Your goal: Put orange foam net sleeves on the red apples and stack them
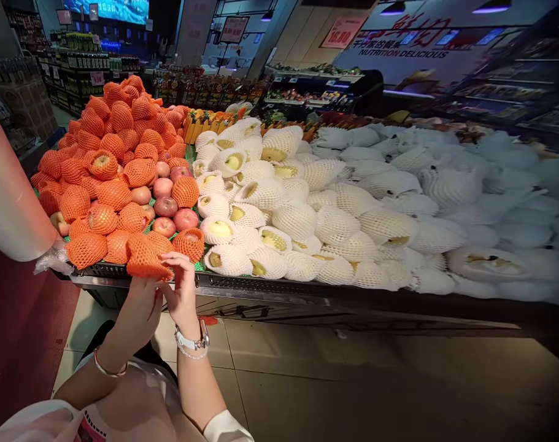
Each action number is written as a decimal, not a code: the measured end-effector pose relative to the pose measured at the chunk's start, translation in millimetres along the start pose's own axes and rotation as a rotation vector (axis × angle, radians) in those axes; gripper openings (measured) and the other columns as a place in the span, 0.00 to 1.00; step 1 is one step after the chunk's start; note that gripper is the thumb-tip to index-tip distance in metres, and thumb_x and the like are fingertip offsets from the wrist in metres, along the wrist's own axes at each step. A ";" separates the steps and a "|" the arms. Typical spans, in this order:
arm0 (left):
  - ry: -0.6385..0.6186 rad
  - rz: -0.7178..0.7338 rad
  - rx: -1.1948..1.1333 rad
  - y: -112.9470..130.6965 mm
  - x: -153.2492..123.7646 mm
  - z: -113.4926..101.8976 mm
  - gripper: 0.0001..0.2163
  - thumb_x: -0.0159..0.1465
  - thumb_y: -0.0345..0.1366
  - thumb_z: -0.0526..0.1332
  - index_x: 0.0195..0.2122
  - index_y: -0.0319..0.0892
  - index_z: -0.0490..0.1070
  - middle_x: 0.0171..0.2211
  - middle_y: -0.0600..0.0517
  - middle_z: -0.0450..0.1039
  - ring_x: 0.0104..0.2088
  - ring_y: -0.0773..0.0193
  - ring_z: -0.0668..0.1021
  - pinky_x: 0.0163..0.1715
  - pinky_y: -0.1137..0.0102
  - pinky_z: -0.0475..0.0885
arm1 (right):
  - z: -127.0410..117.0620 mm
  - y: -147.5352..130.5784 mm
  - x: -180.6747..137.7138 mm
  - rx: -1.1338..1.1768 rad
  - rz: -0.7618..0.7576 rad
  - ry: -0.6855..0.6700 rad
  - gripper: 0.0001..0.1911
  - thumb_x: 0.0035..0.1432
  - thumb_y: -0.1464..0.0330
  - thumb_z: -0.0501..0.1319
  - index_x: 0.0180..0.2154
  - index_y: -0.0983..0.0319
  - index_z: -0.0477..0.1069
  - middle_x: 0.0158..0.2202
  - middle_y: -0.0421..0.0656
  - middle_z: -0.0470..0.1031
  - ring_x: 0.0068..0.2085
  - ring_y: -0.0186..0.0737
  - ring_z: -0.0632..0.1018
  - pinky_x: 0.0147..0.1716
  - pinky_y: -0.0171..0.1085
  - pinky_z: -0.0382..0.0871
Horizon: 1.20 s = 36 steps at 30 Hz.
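The fingers (181,261) of the right hand (184,291) are bent and partly closed over the right edge of an orange foam net (146,255), with the thumb just below, so that they hold the net by that edge. The left hand (141,310) is under the net, its fingertips hidden by the mesh, so how far they are closed cannot be told, nor whether a fruit sits inside. The net is at the lower left of the frame, over the front rim of the desk (316,300). A bangle (110,371) circles the left wrist; a white-strapped watch (190,341) and a beaded bracelet (191,353) are on the right one. Just beyond the hands, bare red apples (165,207) lie among a heap of orange-netted fruit (113,196) that climbs towards the upper left. Right beside it, white-netted fruit (292,218) spreads from the middle to the right edge of the frame. A large pale cylinder (16,196) slants in at the left edge, while bottle shelves (90,61) and a red price sign (343,32) stand farther back along the top
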State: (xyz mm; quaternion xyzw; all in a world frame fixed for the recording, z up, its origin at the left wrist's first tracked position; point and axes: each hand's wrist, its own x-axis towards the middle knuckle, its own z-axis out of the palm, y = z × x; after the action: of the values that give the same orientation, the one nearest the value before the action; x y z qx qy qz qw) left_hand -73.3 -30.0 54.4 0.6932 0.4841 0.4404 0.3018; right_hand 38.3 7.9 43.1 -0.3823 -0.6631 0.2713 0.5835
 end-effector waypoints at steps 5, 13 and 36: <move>0.011 0.007 -0.081 -11.5 -0.6 1.1 0.17 0.68 0.32 0.49 0.55 0.46 0.70 0.54 0.42 0.71 0.56 0.51 0.72 0.58 0.51 0.67 | 2.9 8.4 -3.1 -0.002 0.197 0.143 0.12 0.63 0.66 0.58 0.49 0.58 0.69 0.44 0.47 0.74 0.45 0.40 0.76 0.45 0.41 0.73; 0.170 -0.174 -0.525 -18.8 1.4 9.9 0.12 0.66 0.36 0.57 0.44 0.44 0.78 0.49 0.44 0.75 0.51 0.55 0.76 0.53 0.60 0.73 | 9.9 11.6 -12.7 -0.359 -0.061 0.443 0.13 0.66 0.72 0.56 0.46 0.57 0.76 0.38 0.46 0.76 0.39 0.39 0.77 0.40 0.40 0.73; 0.071 -0.065 -0.329 -62.3 5.1 8.9 0.07 0.61 0.33 0.54 0.34 0.44 0.71 0.34 0.48 0.76 0.37 0.57 0.77 0.45 0.56 0.76 | 23.8 9.1 -44.9 -0.221 -0.155 0.176 0.12 0.64 0.78 0.55 0.40 0.56 0.73 0.34 0.40 0.71 0.35 0.34 0.75 0.33 0.33 0.72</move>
State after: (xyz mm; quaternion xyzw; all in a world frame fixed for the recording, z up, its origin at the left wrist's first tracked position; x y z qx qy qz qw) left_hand -89.8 -3.4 -0.5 0.6024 0.4379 0.5279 0.4082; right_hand 17.9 -22.0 6.2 -0.4142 -0.6628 0.1162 0.6129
